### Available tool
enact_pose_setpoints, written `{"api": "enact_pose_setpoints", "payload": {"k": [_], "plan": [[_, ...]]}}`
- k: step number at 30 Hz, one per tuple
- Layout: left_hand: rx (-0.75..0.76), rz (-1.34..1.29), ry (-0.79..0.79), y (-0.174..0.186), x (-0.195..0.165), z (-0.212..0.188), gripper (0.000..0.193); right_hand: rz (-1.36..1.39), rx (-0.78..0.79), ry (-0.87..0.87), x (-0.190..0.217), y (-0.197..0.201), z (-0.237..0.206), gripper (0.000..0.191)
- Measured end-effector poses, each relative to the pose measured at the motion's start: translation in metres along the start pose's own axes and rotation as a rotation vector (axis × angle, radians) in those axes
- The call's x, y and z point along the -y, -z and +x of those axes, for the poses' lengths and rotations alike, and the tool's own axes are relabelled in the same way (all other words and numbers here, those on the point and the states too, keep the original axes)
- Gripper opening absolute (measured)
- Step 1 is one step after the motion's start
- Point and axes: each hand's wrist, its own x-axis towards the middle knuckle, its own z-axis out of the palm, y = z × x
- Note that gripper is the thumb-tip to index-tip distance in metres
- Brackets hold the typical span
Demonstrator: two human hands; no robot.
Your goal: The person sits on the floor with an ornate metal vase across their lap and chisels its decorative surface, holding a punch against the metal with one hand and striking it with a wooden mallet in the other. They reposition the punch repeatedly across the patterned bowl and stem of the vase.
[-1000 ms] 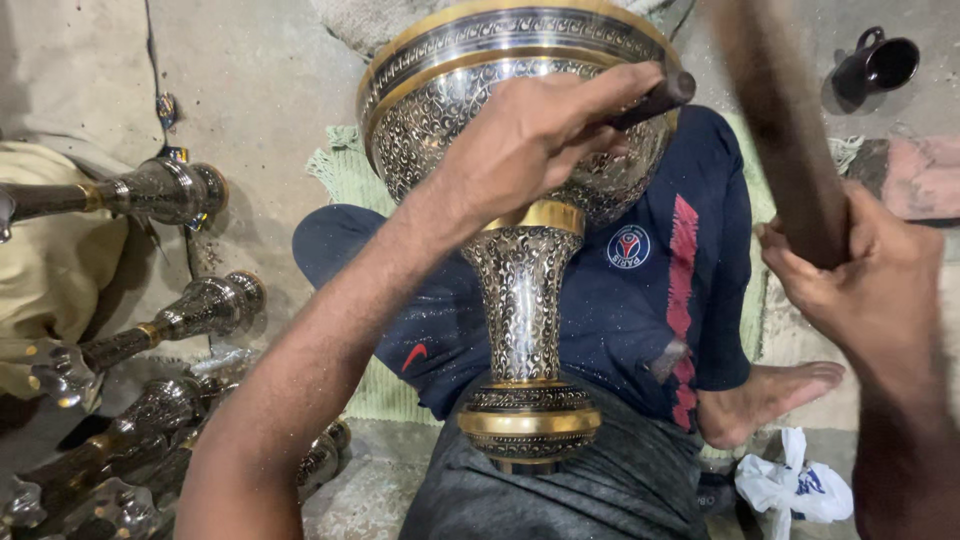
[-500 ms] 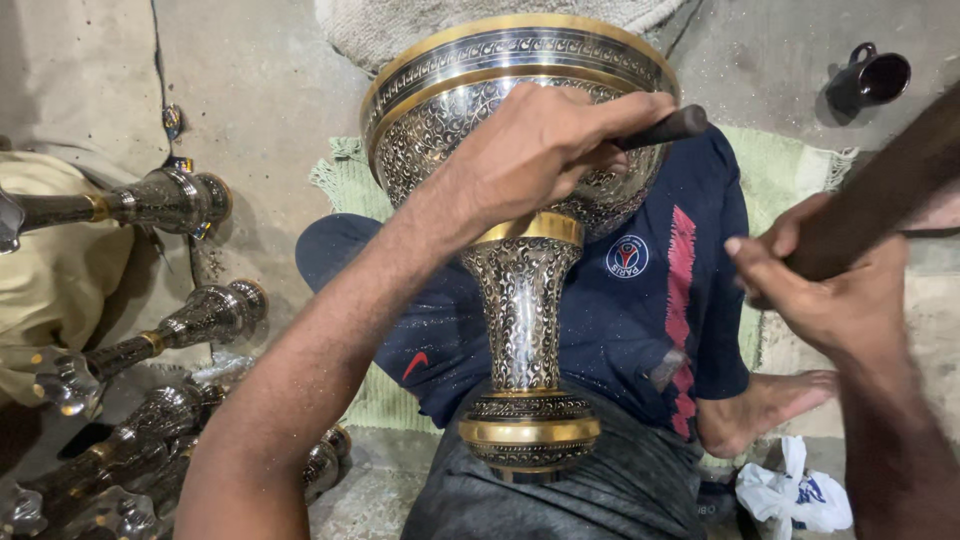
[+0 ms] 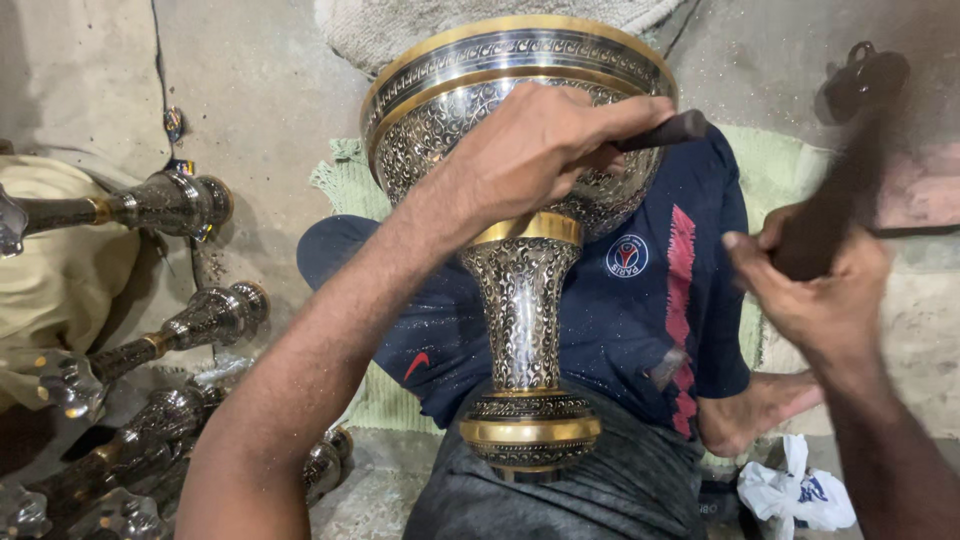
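Engraving is being carried over the large brass vase point(image 3: 520, 260), and by the look of it the work is judged far along: bowl, stem and foot are already being shown covered in fine scrollwork between plain gold bands, so little bare metal is being left, though the far side is hidden. At the left, several finished-looking engraved stems point(image 3: 160, 205) are being kept on the floor. The vase is being propped in the lap, foot near and mouth far. The left hand point(image 3: 545, 150) is being pressed against the bowl, fingers clamped round a dark chisel point(image 3: 665, 130) whose tip is hidden behind them. To the right, well apart from the vase, the right hand point(image 3: 815, 290) is being closed round a blurred wooden mallet point(image 3: 845, 190), raised above the chisel's end.
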Motion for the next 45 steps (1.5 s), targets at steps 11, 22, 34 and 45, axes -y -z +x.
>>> {"api": "enact_pose_setpoints", "payload": {"k": [11,22,34,45], "plan": [[0.005,0.018,0.012,0.000,-0.001,0.002,0.050,0.218,-0.016,-0.098,0.019,0.005,0.008,0.017],[-0.067,-0.023,-0.003,-0.011,0.007,-0.001,0.045,-0.073,-0.016,-0.111,0.007,0.020,0.004,0.027],[-0.065,-0.095,-0.055,0.001,0.013,0.013,0.047,-0.312,0.034,-0.198,0.013,0.012,0.037,0.050],[-0.057,-0.048,-0.006,0.003,0.006,0.016,0.048,0.201,0.005,-0.164,0.008,0.010,0.026,0.024]]}}
